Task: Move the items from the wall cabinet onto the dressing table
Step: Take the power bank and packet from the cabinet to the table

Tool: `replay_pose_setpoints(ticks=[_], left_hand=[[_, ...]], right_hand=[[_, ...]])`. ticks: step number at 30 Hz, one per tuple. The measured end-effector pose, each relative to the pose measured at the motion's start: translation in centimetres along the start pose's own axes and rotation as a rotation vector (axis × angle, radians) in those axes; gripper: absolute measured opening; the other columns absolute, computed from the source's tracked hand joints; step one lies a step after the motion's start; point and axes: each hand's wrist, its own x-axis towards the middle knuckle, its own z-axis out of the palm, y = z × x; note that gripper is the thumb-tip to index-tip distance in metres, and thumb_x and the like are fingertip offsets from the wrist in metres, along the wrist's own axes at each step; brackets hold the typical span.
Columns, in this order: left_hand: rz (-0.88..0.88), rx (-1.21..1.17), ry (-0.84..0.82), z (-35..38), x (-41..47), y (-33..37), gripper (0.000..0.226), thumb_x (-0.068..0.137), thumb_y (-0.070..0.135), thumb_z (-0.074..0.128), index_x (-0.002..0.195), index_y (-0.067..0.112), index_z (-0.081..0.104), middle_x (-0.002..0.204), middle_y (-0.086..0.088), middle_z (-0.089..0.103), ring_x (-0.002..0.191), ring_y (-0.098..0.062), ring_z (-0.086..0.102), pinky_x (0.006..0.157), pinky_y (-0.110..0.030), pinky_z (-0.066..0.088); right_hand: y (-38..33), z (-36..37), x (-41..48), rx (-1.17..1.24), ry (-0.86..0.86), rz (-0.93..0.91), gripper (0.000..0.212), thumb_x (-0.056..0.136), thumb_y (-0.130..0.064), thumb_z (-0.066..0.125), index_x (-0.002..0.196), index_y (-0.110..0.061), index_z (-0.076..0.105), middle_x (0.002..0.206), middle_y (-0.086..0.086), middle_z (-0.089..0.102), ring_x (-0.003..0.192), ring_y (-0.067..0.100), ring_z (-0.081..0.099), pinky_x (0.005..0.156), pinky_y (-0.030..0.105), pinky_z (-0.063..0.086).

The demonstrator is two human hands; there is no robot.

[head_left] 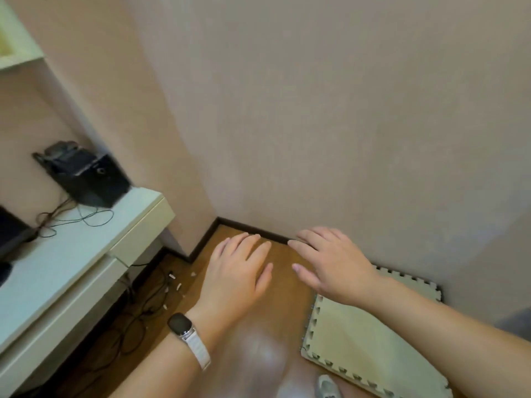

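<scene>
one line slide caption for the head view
Both hands, left hand and right hand, open and empty beside the white table.

Looks like a home bedroom corner: pinkish wallpaper (316, 110), wood floor (258, 326) with dark skirting (244, 225), white desk (71, 254) with speaker (92, 179), cables (138, 320) trailing underneath, foam mat (373, 340) by the wall.

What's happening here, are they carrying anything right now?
No. Both hands are empty and spread open, palms down, held out over the wooden floor near the corner of the room. The left hand, with a watch on its wrist, is beside the right hand without touching it. To the left stands a pale table with a black box and thin cables on top. A foam mat lies on the floor at right. No cabinet items are in hand.
</scene>
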Motion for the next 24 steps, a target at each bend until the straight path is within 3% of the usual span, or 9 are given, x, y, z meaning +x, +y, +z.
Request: replay_pose_setpoints(ticks=[11,19,24], left_hand=[[-0.317,0.243,-0.008,-2.8,5.3,-4.9,0.04,0.093,0.041,0.05,0.124,0.02,0.063,0.128,-0.004,0.062,0.121,-0.025,0.054,0.102,-0.042,0.04],[-0.487,0.343,0.015,-5.1,3.6,-10.3,0.039,0.092,0.04,0.052,0.122,0.019,0.063,0.124,-0.004,0.063,0.117,-0.025,0.055,0.097,-0.04,0.041],[-0.476,0.342,0.088,-5.0,2.9,-16.4,0.035,0.089,0.036,0.057,0.117,0.017,0.065,0.121,-0.004,0.064,0.113,-0.027,0.056,0.093,-0.04,0.043]], right_hand=[[4.5,2.1,13.9,0.116,0.095,-0.339,0.045,0.089,-0.045,0.049,0.116,-0.015,0.066,0.117,0.007,0.065,0.107,0.028,0.06,0.09,0.037,0.044],[0.2,3.5,22.7,0.189,0.112,-0.529,0.042,0.089,-0.043,0.051,0.113,-0.013,0.066,0.117,0.009,0.064,0.108,0.031,0.059,0.087,0.041,0.049],[-3.9,5.2,28.4,0.175,0.098,-0.594,0.044,0.089,-0.044,0.051,0.116,-0.013,0.066,0.117,0.01,0.064,0.109,0.031,0.058,0.088,0.041,0.048]])
